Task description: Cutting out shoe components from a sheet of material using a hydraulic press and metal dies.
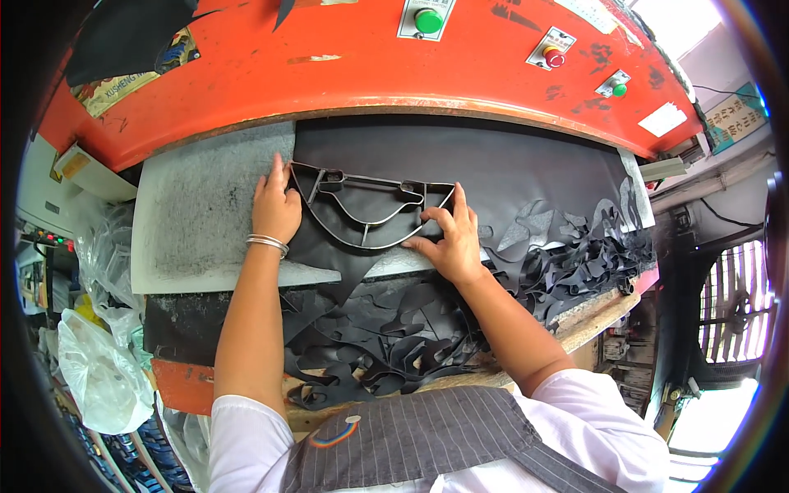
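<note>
A steel cutting die (pixel 364 233), a bowed outline with a smaller curved frame inside, lies on a black leather-like sheet (pixel 509 164). My left hand (pixel 277 205), with a bracelet at the wrist, holds its left corner, fingers pointing away from me along the edge. At the other end, my right hand (pixel 450 242) grips the die with thumb and fingers bent round its right side. The sheet's left edge runs close by my left fingers. Beneath it, a pale, scuffed cutting board (pixel 197 214) shows on the left.
A red press beam (pixel 345 66) with a green button (pixel 428 21) and a red button (pixel 554 57) spans the far side. Tangled black offcuts (pixel 575 271) pile up at the right and along the near edge. Clear plastic bags (pixel 103 370) hang at left.
</note>
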The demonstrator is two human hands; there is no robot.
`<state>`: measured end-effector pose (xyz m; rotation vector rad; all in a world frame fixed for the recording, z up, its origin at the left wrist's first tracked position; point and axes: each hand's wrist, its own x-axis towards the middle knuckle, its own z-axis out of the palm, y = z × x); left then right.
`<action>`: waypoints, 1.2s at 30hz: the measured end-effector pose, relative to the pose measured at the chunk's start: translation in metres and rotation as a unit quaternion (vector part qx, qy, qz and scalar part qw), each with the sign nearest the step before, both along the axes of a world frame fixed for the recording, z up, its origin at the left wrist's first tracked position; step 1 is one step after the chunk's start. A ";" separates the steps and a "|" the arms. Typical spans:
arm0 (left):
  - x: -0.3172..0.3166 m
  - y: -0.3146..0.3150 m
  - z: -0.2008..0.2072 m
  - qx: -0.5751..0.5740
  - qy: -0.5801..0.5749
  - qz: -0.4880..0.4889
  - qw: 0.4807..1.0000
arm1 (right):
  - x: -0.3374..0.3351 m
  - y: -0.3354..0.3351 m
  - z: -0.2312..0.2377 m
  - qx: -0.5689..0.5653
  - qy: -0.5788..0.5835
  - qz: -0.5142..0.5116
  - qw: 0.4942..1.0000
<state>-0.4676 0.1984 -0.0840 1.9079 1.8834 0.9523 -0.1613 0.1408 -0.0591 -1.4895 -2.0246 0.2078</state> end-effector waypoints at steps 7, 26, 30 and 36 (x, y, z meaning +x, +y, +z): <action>0.002 0.004 0.010 0.005 -0.009 0.020 1.000 | 0.007 0.001 0.011 0.021 -0.012 0.018 1.000; 0.262 -0.115 0.205 0.289 -0.169 -0.199 0.921 | 0.333 0.057 0.198 0.385 0.337 -0.346 0.786; 0.261 -0.108 0.203 0.356 -0.033 -0.122 0.926 | 0.331 0.057 0.205 0.335 0.359 -0.315 0.812; 0.250 -0.166 0.183 0.305 -0.047 -0.158 0.938 | 0.349 0.007 0.181 0.316 0.349 -0.255 0.845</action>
